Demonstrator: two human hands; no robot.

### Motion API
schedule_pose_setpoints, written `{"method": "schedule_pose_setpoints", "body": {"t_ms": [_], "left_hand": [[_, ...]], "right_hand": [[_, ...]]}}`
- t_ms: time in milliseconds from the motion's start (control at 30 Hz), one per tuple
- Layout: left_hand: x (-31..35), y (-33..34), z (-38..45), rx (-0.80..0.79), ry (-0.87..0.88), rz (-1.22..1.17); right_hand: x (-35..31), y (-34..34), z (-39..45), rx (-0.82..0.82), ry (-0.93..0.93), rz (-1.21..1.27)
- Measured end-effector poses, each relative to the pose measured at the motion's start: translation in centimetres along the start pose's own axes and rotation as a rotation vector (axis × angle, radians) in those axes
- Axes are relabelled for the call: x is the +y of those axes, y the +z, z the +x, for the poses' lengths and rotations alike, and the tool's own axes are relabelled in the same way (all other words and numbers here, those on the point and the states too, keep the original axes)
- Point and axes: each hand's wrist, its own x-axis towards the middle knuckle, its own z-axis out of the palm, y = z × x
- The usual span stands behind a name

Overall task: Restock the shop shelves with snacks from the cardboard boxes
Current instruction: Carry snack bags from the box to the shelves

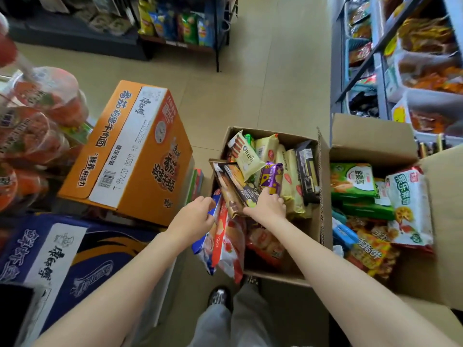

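Nearest the camera, grey trousers (240, 319) and a dark shoe (218, 295) stand on the tiled floor (263, 91). Just ahead, the left hand (194, 219) has its grip clenched around a bunch of blue, red and white snack packets (220, 244) that hang over the near left corner of the open cardboard box (322, 196). The right hand (266, 205) reaches into that box, its grip curled on a dark biscuit packet (240, 184) beside a purple packet (271, 177). To the right, a second open box (370, 141) holds green and orange packs. Left sit a blue carton (50, 249) and an orange noodle carton (130, 151). Beyond, a blue shelf unit (380, 78) on the right and a far rack of crisp bags (175, 23) carry stock.
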Motion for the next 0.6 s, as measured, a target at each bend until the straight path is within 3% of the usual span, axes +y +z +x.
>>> {"method": "schedule_pose_setpoints", "body": {"t_ms": [167,367,500,600], "left_hand": [[3.1,-2.9,-0.4,0.014,0.102,0.073],[12.6,-6.4,-0.8,0.026,0.467,0.252],[20.6,-6.9,-4.0,0.095,0.816,0.418],[25.6,-6.6,-6.7,0.217,1.024,0.368]], "right_hand": [[2.4,-7.0,-5.1,0.089,-0.163,-0.161],[6.9,-17.5,-15.7,0.358,-0.329,-0.454],[11.8,-22.2,-25.6,0.574,-0.368,-0.317],[15.7,-22.3,-33.2,0.716,-0.279,-0.227]]}}
